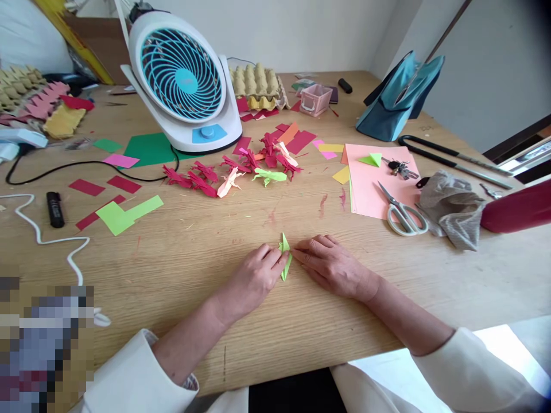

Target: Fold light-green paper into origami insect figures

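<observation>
A small folded piece of light green paper [284,269] lies upright-lengthwise on the wooden table [224,246], its pointed ends facing away from me and toward me. My left hand [260,272] presses on it from the left, fingers bent together over its middle. From the right, the fingertips of my right hand [333,267] are pinched close together at the paper's right edge. What lies under the fingers is hidden. Beyond my hands sits a group of folded paper figures [202,178], mostly red, with a light green one [269,176] among them.
A white fan [185,80] stands at the back. Pink paper sheets [365,192] carry keys [402,169] and scissors [402,213] at right, beside a grey cloth [451,206] and red cylinder [516,209]. Left are green paper [116,218], a black marker [55,210] and a white cable [38,238].
</observation>
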`<state>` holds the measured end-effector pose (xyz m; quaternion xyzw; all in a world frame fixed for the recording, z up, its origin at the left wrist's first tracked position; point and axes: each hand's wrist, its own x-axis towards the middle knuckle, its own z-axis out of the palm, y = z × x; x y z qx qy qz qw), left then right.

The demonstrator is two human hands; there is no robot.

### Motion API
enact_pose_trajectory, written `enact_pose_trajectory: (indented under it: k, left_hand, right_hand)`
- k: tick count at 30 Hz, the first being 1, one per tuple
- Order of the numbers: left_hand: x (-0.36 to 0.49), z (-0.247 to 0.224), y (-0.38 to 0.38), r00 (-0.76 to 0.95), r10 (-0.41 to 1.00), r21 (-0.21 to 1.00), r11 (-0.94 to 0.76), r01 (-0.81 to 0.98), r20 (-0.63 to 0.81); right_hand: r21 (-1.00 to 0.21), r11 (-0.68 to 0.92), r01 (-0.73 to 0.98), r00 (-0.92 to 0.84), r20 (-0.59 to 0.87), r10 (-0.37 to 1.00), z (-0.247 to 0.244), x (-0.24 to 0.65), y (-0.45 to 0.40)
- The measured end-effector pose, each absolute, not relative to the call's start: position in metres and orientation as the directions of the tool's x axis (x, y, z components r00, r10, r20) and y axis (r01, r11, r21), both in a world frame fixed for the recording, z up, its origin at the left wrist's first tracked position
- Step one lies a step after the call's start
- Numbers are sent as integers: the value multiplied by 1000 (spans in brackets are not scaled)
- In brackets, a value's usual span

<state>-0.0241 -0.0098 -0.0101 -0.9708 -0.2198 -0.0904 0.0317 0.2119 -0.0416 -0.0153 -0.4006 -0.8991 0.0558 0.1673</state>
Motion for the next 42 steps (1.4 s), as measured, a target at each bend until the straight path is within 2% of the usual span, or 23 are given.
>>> enact_pose_trajectory:
  k: [7, 14, 30, 36, 42]
  left_hand:
    - [-23, -10, -10, 876, 454, 6, -889, 459, 162]
    - [-20, -11, -13, 874, 462, -30, -881, 472, 150]
    - [-20, -12, -12, 868, 477, -3, -876, 482, 136]
    - [-19, -9, -12, 840, 526, -5, -847, 531, 132]
    - [-19, -12, -6, 817, 557, 69, -830, 553, 148]
  right_hand:
    - [-215, 673, 707, -631, 236, 739, -15, 212, -42]
    - [-173, 675, 717, -637, 229, 736, -14, 210, -43]
    - [-168, 658, 734, -617, 240, 749, -13, 206, -44]
    - [-131, 679, 722, -641, 242, 728, -13, 205, -46]
    - [-146, 680, 719, -639, 245, 729, -14, 204, -46]
